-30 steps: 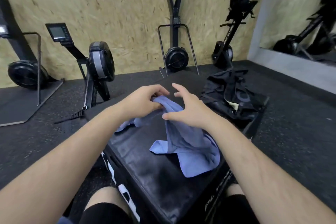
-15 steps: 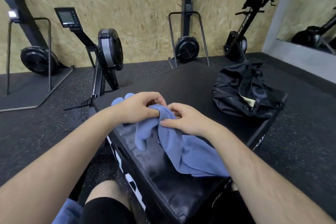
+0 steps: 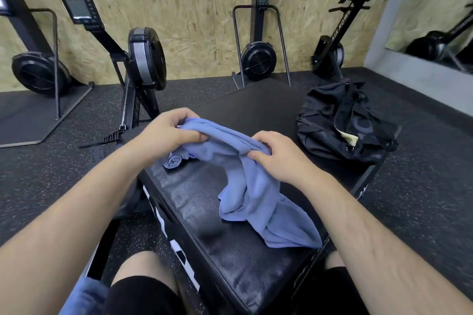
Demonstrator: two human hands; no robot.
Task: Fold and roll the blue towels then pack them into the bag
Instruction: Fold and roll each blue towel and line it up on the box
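Two broad surfaces frame everything: a chipboard wall (image 3: 192, 7) rising beyond the bench (image 3: 204, 215) and a speckled dark rubber floor (image 3: 51, 174) spreading out around the bench. Several black exercise machines (image 3: 146, 59) stand on that floor between the bench and the wall, and a mirror (image 3: 435, 20) hangs beyond the bench's far right corner. The bench itself is a black padded box with white lettering down its near left side, and the person's knees in black shorts (image 3: 143, 294) sit at its near edge. A black bag (image 3: 340, 125) slumps on the far right corner of the bench, its top gaping, with a pale patch showing inside. The blue towel (image 3: 253, 186) is in the middle of the bench: its upper part is lifted and bunched between the two hands, while the rest hangs down and piles in loose folds on the near right part of the benchtop. The left hand (image 3: 163, 130) is above the left edge of the bench, fingers clenched round one bunched end of the towel. The right hand (image 3: 279, 156) is over the bench's centre, thumb and fingers pinching the cloth a little way along. A small rolled blue towel (image 3: 173, 161) lies on the bench's left edge, just below the left hand. More blue cloth (image 3: 84, 296) shows off the bench's near left side, beside the knee.
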